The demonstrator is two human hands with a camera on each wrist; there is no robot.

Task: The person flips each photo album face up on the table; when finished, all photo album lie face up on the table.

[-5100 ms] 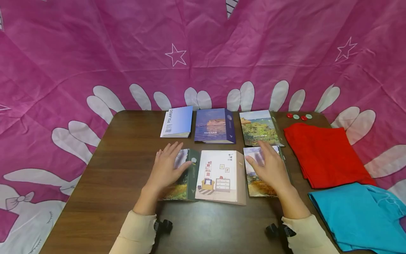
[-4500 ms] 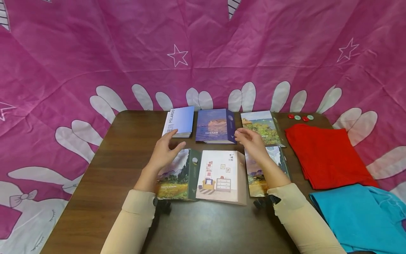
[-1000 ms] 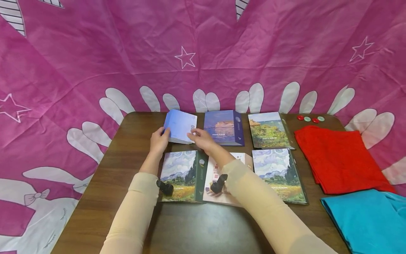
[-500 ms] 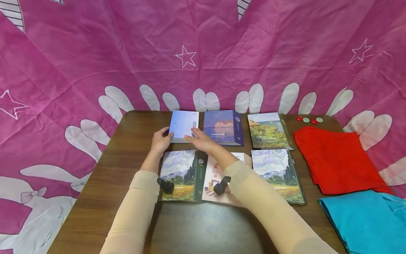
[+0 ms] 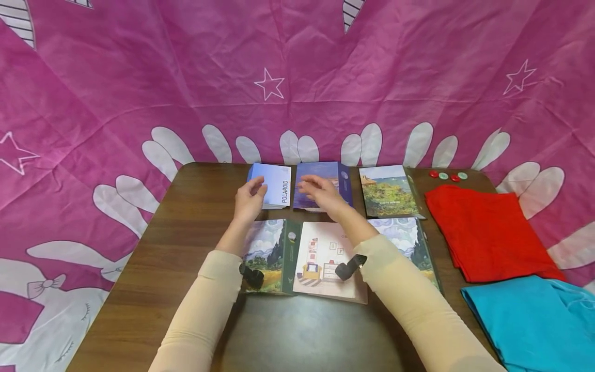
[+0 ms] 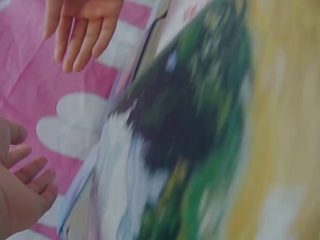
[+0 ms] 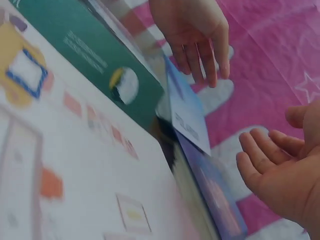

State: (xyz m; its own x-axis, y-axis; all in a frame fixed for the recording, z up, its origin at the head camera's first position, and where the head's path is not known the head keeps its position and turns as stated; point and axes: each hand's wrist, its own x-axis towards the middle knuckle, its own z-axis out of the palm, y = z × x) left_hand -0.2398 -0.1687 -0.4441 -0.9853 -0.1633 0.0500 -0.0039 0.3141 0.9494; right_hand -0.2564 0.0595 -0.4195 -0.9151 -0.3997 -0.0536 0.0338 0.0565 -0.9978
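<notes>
Pink star-printed cloth backs a dark wooden desk. Left hand hovers with relaxed fingers over the blue Polaroid album, holding nothing; right hand hangs loose, empty, above the purple album just beside it.

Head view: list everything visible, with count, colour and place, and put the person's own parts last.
Table: one, dark brown wood, centre.
Photo albums: six, in two rows of three. Back row: pale blue Polaroid album, dark blue album, green landscape album. Front row: cypress-painting album, white room-drawing album, another cypress album partly under the right sleeve.
Red cloth: one, folded, right side.
Blue cloth: one, near right corner.
Buttons: four, red and green, far right edge.
Backdrop: pink sheet, white stars.
Left hand: empty, over the Polaroid album.
Right hand: empty, over the dark blue album.
</notes>
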